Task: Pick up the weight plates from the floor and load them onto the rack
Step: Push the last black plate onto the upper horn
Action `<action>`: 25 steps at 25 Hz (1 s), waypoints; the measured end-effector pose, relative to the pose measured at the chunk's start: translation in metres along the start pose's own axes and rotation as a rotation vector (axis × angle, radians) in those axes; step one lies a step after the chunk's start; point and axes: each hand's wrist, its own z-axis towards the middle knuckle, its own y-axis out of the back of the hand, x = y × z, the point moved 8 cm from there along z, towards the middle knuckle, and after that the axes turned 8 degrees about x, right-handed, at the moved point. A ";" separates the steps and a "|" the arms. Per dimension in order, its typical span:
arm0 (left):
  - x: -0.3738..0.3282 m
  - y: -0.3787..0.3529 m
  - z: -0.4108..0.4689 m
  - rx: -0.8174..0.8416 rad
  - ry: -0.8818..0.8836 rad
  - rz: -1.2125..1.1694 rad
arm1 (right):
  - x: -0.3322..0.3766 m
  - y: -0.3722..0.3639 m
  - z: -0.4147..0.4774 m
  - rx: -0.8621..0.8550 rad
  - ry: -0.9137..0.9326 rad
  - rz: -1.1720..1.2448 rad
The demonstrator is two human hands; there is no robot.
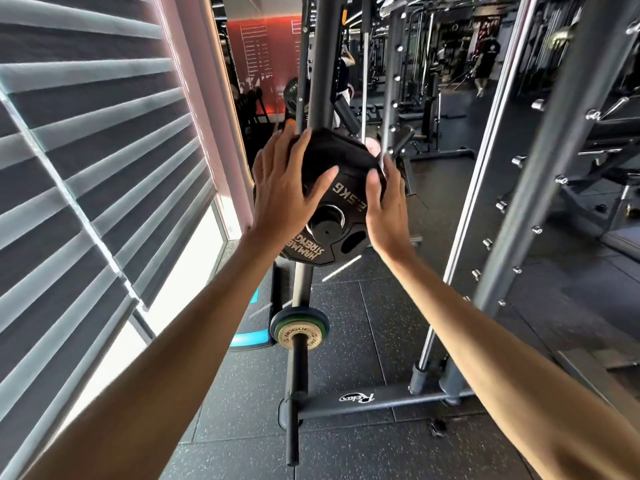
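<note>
Black weight plate [346,190] is sitting on a rack peg [324,226], left hand [284,192] and right hand [386,213] are pressing flat against its face, fingers straight, not curling

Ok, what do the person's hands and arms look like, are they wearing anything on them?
The left hand and right hand are bare: no gloves, rings or wraps visible, nails short. The left forearm and right forearm are bare too, with no sleeve, watch or wristband in view.
</note>
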 end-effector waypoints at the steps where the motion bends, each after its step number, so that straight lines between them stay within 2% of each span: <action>1: 0.008 0.000 -0.017 -0.058 0.028 -0.038 | -0.009 -0.004 -0.014 -0.018 0.009 -0.046; 5: 0.032 -0.015 -0.052 -0.095 0.151 -0.218 | -0.022 -0.014 -0.026 -0.011 0.041 -0.069; 7: 0.034 -0.019 -0.052 -0.124 0.158 -0.274 | -0.022 -0.014 -0.022 -0.027 0.079 -0.062; 21: 0.046 -0.030 -0.039 0.022 0.236 -0.297 | -0.026 -0.015 0.006 0.074 0.086 -0.053; 25: 0.046 -0.030 -0.038 0.031 0.187 -0.297 | -0.026 -0.015 0.007 0.065 0.068 -0.074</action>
